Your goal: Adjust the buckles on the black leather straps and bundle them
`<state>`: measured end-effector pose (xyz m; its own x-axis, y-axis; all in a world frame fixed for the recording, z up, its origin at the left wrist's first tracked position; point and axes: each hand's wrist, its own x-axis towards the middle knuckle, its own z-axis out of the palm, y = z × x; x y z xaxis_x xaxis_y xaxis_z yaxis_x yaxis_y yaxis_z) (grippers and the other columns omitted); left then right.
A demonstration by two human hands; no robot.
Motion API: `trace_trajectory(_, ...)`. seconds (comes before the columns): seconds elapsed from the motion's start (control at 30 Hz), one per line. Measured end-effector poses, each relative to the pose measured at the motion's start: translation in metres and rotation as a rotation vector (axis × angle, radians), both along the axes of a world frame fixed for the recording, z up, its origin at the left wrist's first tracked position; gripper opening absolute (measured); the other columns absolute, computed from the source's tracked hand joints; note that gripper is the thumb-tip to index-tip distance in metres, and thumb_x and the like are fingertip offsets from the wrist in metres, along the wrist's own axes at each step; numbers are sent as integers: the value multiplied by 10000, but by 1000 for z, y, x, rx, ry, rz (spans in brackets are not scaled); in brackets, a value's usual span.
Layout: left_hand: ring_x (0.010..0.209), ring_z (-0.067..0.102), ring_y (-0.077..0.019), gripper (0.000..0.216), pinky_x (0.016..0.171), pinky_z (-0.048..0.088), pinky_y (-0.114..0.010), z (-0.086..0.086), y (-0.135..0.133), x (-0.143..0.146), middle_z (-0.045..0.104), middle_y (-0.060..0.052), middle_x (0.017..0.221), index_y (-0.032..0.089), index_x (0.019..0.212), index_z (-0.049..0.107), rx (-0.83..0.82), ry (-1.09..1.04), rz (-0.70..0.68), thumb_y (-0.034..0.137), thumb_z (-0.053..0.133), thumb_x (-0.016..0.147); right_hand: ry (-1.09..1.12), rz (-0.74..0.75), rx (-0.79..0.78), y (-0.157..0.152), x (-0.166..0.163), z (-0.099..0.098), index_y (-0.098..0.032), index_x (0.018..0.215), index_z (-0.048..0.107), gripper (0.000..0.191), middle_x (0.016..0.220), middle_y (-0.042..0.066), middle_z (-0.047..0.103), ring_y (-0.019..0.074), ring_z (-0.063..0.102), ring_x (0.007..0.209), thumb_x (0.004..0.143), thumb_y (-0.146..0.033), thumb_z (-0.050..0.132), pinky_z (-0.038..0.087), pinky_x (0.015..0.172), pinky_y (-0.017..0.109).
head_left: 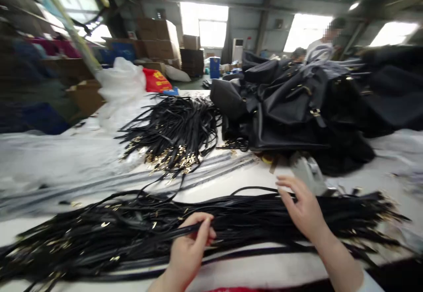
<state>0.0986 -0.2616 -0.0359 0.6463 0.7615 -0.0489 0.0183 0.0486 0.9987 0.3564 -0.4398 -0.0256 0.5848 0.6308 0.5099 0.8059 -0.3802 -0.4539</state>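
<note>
A long heap of black straps (132, 234) with gold metal ends lies across the front of the white table. Over its middle, my left hand (190, 248) is closed, thumb pressed to the fingers, on a black strap (188, 230) that runs off to the left. My right hand (302, 208) hovers at the heap's upper right edge, fingers stretched and thumb apart, with nothing held in it. Just beyond the right hand stands a grey tape dispenser (309, 173), blurred. One loose strap curves close to its fingertips.
A second bundle of black straps (178, 124) with gold clasps lies farther back. Black bags (284, 106) are piled at the back right. Clear plastic wrap (59, 159) covers the left side. Two people are behind the bags, with cardboard boxes (158, 40) at the rear.
</note>
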Motion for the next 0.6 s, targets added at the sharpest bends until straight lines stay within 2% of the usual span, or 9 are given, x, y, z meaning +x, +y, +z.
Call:
trace_trajectory(0.1, 541, 605, -139, 379, 534, 516, -242, -10, -17, 11, 656, -30, 633, 170, 928, 663, -61, -21, -136, 542, 646, 859, 337, 415, 0, 40, -80, -19, -266, 1254, 620, 337, 1320, 93, 652, 253, 620, 1210, 986, -411, 477, 515, 1024, 395)
trace_trajectory(0.2, 580, 594, -133, 357, 544, 502, -238, -12, -15, 13, 665, -49, 718, 171, 896, 684, 14, -46, -135, 523, 663, 846, 606, 666, -61, 64, -119, -30, -278, 1290, 628, 391, 1253, 66, 705, 227, 685, 1118, 1012, -447, 410, 563, 949, 322)
trace_trajectory(0.27, 522, 532, -109, 427, 492, 438, -216, -4, -3, 7, 606, -15, 628, 157, 881, 679, 8, -74, -100, 581, 664, 829, 697, 676, -82, 73, -117, -35, -258, 1195, 692, 422, 1088, 59, 759, 215, 733, 942, 1005, -495, 398, 599, 816, 268)
trace_trajectory(0.33, 448, 436, -80, 509, 449, 348, -193, 8, 12, -4, 500, 39, 507, 146, 863, 650, -55, -131, 1, 653, 632, 827, 714, 590, -75, 80, -103, -39, -231, 1082, 738, 449, 939, 56, 768, 204, 735, 798, 962, -561, 459, 598, 706, 228)
trace_trajectory(0.4, 428, 375, -64, 536, 443, 295, -182, 21, 25, -13, 444, 66, 467, 151, 834, 609, -94, -196, 171, 687, 613, 827, 692, 505, -69, 84, -87, -40, -217, 1004, 752, 457, 877, 54, 756, 202, 726, 766, 907, -604, 531, 588, 687, 210)
trace_trajectory(0.47, 426, 360, -60, 535, 445, 287, -180, 28, 32, -17, 435, 75, 463, 161, 834, 577, -105, -233, 279, 696, 605, 830, 661, 496, -88, 89, -80, -38, -208, 967, 750, 456, 852, 56, 743, 196, 710, 736, 875, -616, 569, 575, 654, 197)
trace_trajectory(0.53, 433, 391, -66, 526, 450, 310, -182, 25, 28, -15, 460, 64, 479, 161, 849, 574, -78, -218, 253, 686, 600, 839, 644, 542, -116, 93, -85, -31, -204, 962, 738, 444, 771, 45, 713, 176, 674, 649, 888, -603, 556, 546, 574, 184)
trace_trajectory(0.6, 444, 434, -75, 485, 458, 344, -186, 16, 17, -9, 496, 42, 507, 153, 856, 589, -41, -167, 153, 638, 586, 869, 643, 637, -135, 96, -96, -24, -209, 958, 723, 420, 707, 29, 680, 165, 655, 622, 920, -575, 521, 533, 569, 178)
